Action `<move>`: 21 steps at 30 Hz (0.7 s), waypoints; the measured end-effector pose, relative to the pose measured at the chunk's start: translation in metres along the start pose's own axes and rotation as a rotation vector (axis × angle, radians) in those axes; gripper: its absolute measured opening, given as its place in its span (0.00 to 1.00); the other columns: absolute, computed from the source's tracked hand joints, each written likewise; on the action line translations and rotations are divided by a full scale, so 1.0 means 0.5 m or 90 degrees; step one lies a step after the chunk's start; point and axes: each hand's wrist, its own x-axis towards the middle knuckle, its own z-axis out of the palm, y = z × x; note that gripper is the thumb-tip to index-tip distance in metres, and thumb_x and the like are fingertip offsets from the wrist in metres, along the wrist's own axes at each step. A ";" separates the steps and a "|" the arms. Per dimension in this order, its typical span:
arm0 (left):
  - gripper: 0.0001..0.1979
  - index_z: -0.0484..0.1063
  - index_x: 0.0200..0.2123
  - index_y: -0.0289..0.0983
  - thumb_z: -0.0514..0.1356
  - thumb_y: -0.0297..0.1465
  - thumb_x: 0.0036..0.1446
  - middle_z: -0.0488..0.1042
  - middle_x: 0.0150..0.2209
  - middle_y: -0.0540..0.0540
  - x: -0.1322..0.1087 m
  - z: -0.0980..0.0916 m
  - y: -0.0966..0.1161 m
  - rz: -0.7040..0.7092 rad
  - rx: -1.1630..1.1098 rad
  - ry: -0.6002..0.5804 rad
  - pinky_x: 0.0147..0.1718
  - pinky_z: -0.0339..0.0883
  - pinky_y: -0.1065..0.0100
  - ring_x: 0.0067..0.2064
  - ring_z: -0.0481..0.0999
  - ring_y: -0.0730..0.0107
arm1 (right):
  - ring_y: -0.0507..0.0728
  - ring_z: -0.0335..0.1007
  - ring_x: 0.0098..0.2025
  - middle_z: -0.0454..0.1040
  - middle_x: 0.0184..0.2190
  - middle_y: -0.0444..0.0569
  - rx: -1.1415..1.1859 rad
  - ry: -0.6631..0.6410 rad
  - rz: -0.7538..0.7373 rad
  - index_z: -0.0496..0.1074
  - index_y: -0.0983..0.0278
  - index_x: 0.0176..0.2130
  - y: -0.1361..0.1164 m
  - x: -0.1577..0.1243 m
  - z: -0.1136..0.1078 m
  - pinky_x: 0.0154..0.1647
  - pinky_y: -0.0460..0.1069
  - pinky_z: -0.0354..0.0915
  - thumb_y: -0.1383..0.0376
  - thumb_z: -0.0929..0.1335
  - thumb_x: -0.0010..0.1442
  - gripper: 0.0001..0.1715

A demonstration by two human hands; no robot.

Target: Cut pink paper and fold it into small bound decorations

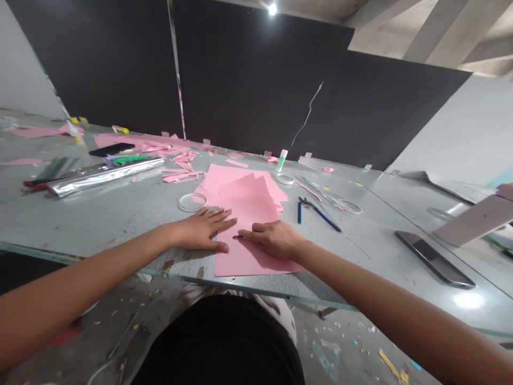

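A pink paper sheet (252, 264) lies near the table's front edge, with more pink paper (218, 176) stacked beyond it. My left hand (196, 231) rests flat with fingers spread, its fingertips on the sheet's left side. On the sheet my right hand (276, 239) is curled with its index finger stretched forward. A small dark thin piece (238, 237) pokes out at that fingertip; its kind is too small to make out. Just beyond my left hand lies a white ring like a tape roll (192, 202). Blue-handled pliers (319, 213) lie right of the paper.
A glue stick (281, 160) stands behind the paper, near another white ring (285, 179) and coiled wire (349, 207). At left are a foil roll (108, 175), a black phone (112, 149) and pink scraps (184, 175). Right: a dark flat device (435, 258) and another person's hand (505, 190).
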 end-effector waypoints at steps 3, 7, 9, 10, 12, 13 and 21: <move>0.42 0.41 0.66 0.47 0.48 0.58 0.53 0.36 0.68 0.45 0.002 0.003 -0.005 -0.002 0.002 -0.004 0.62 0.29 0.51 0.68 0.37 0.51 | 0.49 0.62 0.24 0.72 0.33 0.47 -0.015 0.004 0.000 0.60 0.53 0.60 0.017 -0.018 0.010 0.23 0.47 0.47 0.66 0.56 0.67 0.25; 0.42 0.41 0.66 0.47 0.47 0.58 0.53 0.36 0.68 0.45 0.005 0.004 -0.006 -0.003 0.015 0.001 0.62 0.29 0.52 0.68 0.38 0.51 | 0.48 0.60 0.23 0.72 0.31 0.46 -0.035 0.046 -0.006 0.60 0.53 0.60 0.046 -0.050 0.035 0.23 0.47 0.47 0.66 0.56 0.66 0.25; 0.42 0.42 0.66 0.47 0.47 0.58 0.53 0.37 0.68 0.45 0.006 0.004 -0.006 -0.005 0.020 0.004 0.62 0.29 0.52 0.68 0.39 0.52 | 0.48 0.60 0.23 0.72 0.30 0.45 -0.037 0.056 0.005 0.62 0.53 0.60 0.058 -0.068 0.043 0.23 0.46 0.47 0.65 0.56 0.66 0.24; 0.42 0.42 0.66 0.47 0.47 0.58 0.53 0.37 0.68 0.45 0.005 0.004 -0.006 -0.006 0.021 0.005 0.62 0.30 0.53 0.68 0.39 0.52 | 0.48 0.60 0.23 0.72 0.30 0.45 -0.037 0.053 0.013 0.62 0.53 0.59 0.063 -0.077 0.045 0.23 0.47 0.46 0.65 0.56 0.66 0.24; 0.42 0.41 0.66 0.47 0.47 0.58 0.53 0.37 0.68 0.46 0.004 0.005 -0.007 -0.005 0.024 0.007 0.62 0.30 0.53 0.68 0.39 0.52 | 0.48 0.59 0.22 0.73 0.30 0.45 -0.039 0.039 0.029 0.63 0.54 0.59 0.071 -0.094 0.043 0.23 0.47 0.45 0.64 0.56 0.66 0.24; 0.42 0.41 0.66 0.47 0.47 0.58 0.53 0.37 0.68 0.46 0.002 0.006 -0.008 -0.004 0.026 0.009 0.62 0.30 0.53 0.68 0.39 0.52 | 0.48 0.59 0.22 0.73 0.30 0.45 -0.042 0.030 0.035 0.63 0.54 0.59 0.074 -0.102 0.041 0.22 0.47 0.44 0.64 0.56 0.66 0.24; 0.40 0.49 0.65 0.47 0.48 0.58 0.53 0.43 0.68 0.44 0.030 -0.015 0.017 0.026 0.036 0.022 0.62 0.32 0.51 0.67 0.42 0.52 | 0.49 0.63 0.26 0.72 0.30 0.46 -0.091 -0.037 0.025 0.62 0.57 0.59 0.076 -0.118 0.004 0.22 0.48 0.43 0.67 0.57 0.65 0.24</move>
